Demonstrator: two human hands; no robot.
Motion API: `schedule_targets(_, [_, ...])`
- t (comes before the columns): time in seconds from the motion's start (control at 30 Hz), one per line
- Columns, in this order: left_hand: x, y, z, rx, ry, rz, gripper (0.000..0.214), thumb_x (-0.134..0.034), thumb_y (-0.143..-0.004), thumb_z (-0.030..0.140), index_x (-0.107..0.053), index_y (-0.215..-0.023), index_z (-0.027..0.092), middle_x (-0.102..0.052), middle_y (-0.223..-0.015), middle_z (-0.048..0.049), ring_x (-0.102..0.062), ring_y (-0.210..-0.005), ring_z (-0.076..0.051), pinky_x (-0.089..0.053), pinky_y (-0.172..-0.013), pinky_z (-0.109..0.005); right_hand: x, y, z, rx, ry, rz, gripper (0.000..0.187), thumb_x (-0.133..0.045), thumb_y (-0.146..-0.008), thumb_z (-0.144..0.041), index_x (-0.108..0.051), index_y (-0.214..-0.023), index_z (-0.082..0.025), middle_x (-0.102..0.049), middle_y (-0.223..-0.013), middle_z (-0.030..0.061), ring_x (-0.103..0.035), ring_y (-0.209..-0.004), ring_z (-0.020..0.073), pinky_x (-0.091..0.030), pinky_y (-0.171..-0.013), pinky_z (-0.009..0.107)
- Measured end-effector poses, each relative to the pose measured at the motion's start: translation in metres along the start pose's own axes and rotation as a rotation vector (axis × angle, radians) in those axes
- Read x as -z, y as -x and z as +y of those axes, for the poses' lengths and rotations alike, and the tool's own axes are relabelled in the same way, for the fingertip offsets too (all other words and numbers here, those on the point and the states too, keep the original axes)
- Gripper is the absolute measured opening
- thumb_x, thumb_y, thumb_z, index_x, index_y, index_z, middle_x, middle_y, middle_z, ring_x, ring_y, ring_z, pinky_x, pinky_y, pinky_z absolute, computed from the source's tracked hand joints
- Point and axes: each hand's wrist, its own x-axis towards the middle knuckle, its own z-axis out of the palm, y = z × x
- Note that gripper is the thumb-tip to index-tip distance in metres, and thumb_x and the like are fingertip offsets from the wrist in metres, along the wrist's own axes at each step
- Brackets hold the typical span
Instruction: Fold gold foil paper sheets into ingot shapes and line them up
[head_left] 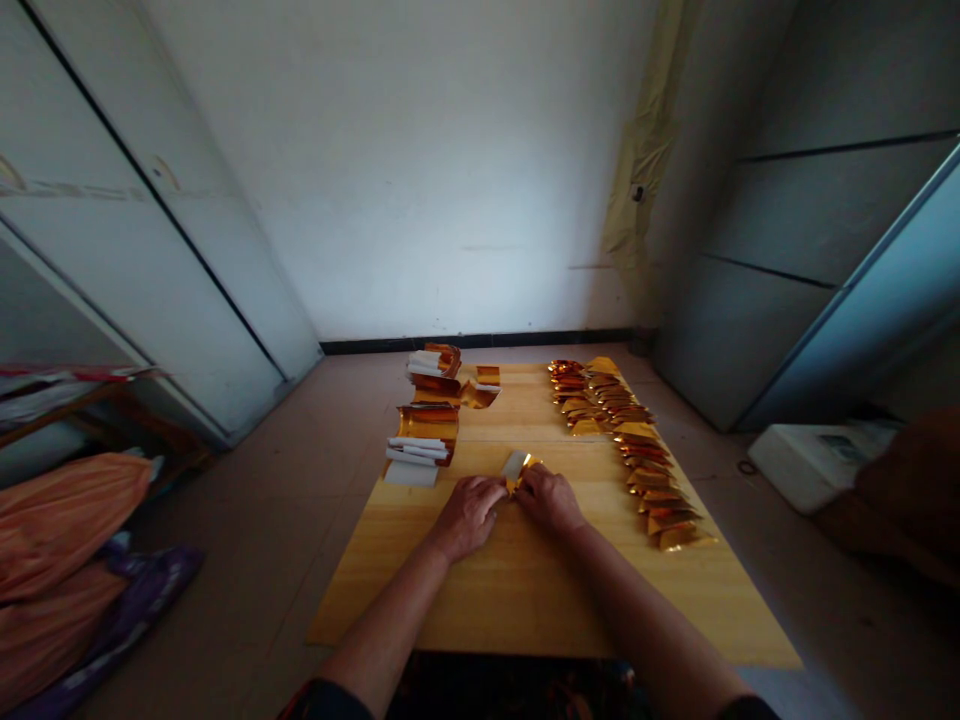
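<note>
Between my two hands, over the middle of the wooden table, is a sheet of gold foil paper with a pale grey back, partly folded. My left hand has its fingers closed on the sheet's left edge. On the other side my right hand grips it with curled fingers, which cover part of the gold. To the left lie stacks of curled gold foil paper, white backs showing in places. Rows of folded gold paper pieces overlap along the table's right side.
The wooden table stands near a white wall. Pale cabinets are at the left, with orange cloth below. On the right are a grey cabinet and a white box on the floor.
</note>
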Motion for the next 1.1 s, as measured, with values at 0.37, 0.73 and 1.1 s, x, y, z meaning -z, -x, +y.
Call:
schedule_targets(0.37, [-0.002,0.0005,-0.0035,-0.056,-0.049,-0.002,0.043,-0.048,-0.074,0.006,-0.06,-0.112,0.025,-0.06,-0.121,-0.0038,-0.052,-0.111,-0.02,-0.041,-0.097,-0.039,0.0016,-0.0072,-0.002,-0.064,0.072,-0.05,0.021,-0.045,-0.085,-0.026,-0.065,-0.082,-0.02,-0.066,-0.089,0.0043,-0.06,-0.074,0.0128,-0.033,-0.06,0.021])
schedule_targets(0.73, [-0.004,0.0015,-0.0037,-0.058,-0.08,0.01,0.044,-0.048,-0.074,0.007,-0.061,-0.113,0.024,-0.061,-0.12,-0.0047,-0.052,-0.111,-0.02,-0.042,-0.097,-0.039,0.0028,-0.0088,-0.009,-0.151,0.116,-0.081,0.018,-0.046,-0.084,-0.028,-0.063,-0.087,-0.02,-0.066,-0.093,0.0056,-0.061,-0.073,0.0144,-0.032,-0.057,0.023])
schedule_targets(1.1, [-0.0028,0.0023,-0.0005,-0.043,-0.069,0.005,0.047,-0.049,-0.074,0.006,-0.058,-0.117,0.023,-0.059,-0.123,-0.0048,-0.05,-0.114,-0.02,-0.039,-0.1,-0.039,0.003,-0.0075,-0.0086,-0.136,0.09,-0.063,0.015,-0.049,-0.084,-0.029,-0.062,-0.084,-0.021,-0.065,-0.092,0.0042,-0.06,-0.072,0.0129,-0.03,-0.057,0.022])
